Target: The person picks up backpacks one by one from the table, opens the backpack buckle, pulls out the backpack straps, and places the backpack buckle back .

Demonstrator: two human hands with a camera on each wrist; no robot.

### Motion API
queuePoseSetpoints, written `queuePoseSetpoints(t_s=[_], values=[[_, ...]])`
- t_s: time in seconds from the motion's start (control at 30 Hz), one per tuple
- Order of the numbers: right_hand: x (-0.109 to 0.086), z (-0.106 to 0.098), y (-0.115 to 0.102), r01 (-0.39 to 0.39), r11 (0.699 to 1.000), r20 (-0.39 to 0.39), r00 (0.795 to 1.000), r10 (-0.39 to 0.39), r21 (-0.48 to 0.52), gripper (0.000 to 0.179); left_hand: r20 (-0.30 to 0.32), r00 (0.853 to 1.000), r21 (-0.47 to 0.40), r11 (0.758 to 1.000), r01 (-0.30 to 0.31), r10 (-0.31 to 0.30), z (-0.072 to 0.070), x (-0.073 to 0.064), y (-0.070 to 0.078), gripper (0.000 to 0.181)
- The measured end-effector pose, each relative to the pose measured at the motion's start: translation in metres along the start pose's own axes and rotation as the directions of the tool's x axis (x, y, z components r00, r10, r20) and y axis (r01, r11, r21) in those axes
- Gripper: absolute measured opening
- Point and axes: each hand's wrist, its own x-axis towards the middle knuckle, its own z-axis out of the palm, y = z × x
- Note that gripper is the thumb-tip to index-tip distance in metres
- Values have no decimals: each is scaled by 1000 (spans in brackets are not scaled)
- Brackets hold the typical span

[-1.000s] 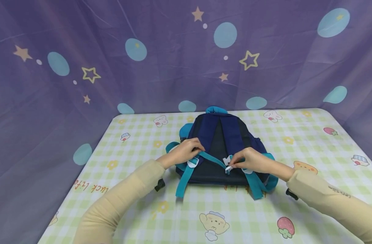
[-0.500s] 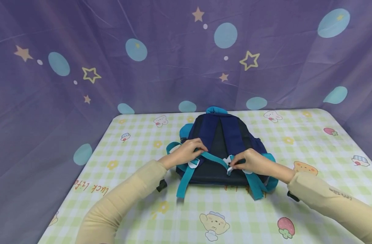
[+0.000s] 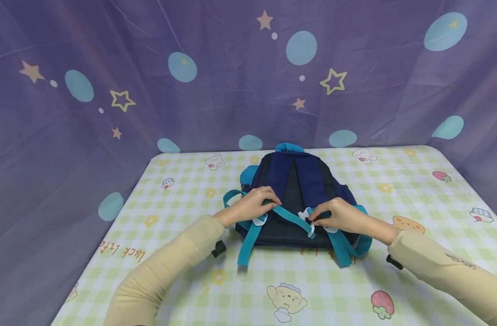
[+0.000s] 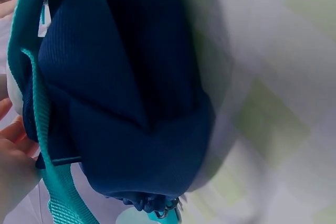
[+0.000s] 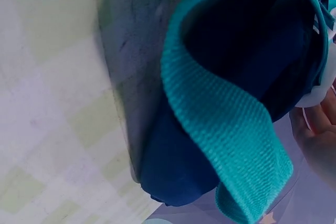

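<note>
A navy and black backpack (image 3: 292, 190) lies on the table with its shoulder-strap side up and its teal top handle pointing away. My left hand (image 3: 252, 207) pinches a thin teal strap (image 3: 291, 217) that runs across the lower back panel. At the strap's other end sits a white buckle (image 3: 312, 232), between the thumb and fingers of my right hand (image 3: 341, 217). Another white buckle piece (image 3: 302, 214) lies just beside those fingertips. Navy fabric and a teal webbing loop (image 5: 226, 119) cover much of the right wrist view, where the fingertips are partly out of frame.
White adjusters (image 3: 259, 220) hold the lower straps, whose loose teal ends (image 3: 245, 251) hang toward the front edge. A checked cloth (image 3: 183, 276) with printed figures covers the table. Behind stands a purple curtain (image 3: 232, 104) with stars.
My left hand has shifted slightly to the right along with the teal strap. The white buckle at the strap's end has moved right and tipped more downward under my right fingertips.
</note>
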Motion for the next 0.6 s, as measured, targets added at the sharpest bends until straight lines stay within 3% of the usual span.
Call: queuePoseSetpoints(t_s=[0.4, 0.6], values=[[-3, -10, -1, -68, 997, -33, 997, 69, 35, 12, 29, 999, -8, 1000, 22, -22, 1, 1, 5, 21], [-7, -15, 3, -50, 998, -70, 996, 53, 35, 13, 7, 999, 6, 999, 50, -50, -6, -4, 8, 24]])
